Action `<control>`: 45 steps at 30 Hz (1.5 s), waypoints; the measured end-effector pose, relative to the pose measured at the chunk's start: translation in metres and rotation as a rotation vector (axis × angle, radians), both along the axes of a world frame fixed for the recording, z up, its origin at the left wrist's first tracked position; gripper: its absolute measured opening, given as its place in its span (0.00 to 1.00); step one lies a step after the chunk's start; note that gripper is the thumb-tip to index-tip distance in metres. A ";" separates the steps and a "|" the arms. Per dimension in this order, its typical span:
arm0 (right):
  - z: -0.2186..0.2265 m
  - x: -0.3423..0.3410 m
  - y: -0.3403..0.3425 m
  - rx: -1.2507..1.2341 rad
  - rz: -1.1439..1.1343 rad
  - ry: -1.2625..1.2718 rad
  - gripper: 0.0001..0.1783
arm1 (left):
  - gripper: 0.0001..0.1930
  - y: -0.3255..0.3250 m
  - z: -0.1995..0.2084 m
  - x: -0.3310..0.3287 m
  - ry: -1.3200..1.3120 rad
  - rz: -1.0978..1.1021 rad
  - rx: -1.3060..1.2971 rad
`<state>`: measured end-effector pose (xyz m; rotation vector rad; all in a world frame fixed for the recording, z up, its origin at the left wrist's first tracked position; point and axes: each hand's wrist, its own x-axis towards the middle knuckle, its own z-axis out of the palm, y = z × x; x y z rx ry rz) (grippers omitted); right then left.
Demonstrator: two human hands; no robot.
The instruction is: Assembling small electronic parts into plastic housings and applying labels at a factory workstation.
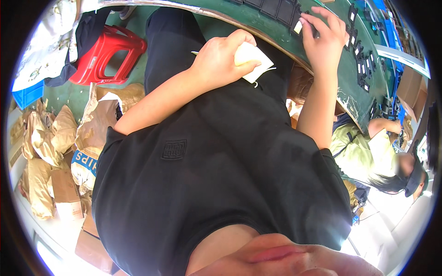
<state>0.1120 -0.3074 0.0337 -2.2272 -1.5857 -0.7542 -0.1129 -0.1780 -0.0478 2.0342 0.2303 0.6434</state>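
Observation:
My left hand [218,60] is closed round a small stack of pale yellow paper sheets [258,59], held over my lap near the table edge. The thumb lies across the top sheet, and thin strips curl off its lower corner. My right hand [326,41] is over the green table [225,10], its fingers spread and bent. A small pale yellow label [298,27] shows by its fingertips, against a row of black plastic parts [278,10]. Whether the label clings to a finger or to a part, I cannot tell.
More black parts with white labels [361,69] lie along the table to the right. A person in a light yellow top [363,149] sits further right. On the left are a red plastic stool [94,60], brown paper bags [41,133] and a cardboard box [94,248].

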 end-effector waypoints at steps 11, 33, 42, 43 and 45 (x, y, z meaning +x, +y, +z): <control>-0.008 -0.100 -0.001 -0.044 0.243 0.306 0.06 | 0.17 -0.006 0.001 0.004 -0.024 0.151 -0.043; 0.015 0.003 0.042 -0.111 0.140 0.320 0.03 | 0.21 0.007 0.007 -0.014 0.057 0.109 -0.102; -0.016 0.022 0.037 -0.182 -0.048 0.046 0.10 | 0.22 0.013 -0.003 -0.007 -0.247 0.093 -0.044; -0.013 0.017 0.037 -0.173 -0.063 -0.006 0.10 | 0.22 0.013 -0.003 -0.006 -0.234 0.094 -0.034; -0.010 0.010 0.036 -0.158 -0.078 -0.027 0.10 | 0.23 0.013 -0.001 -0.005 -0.221 0.085 -0.028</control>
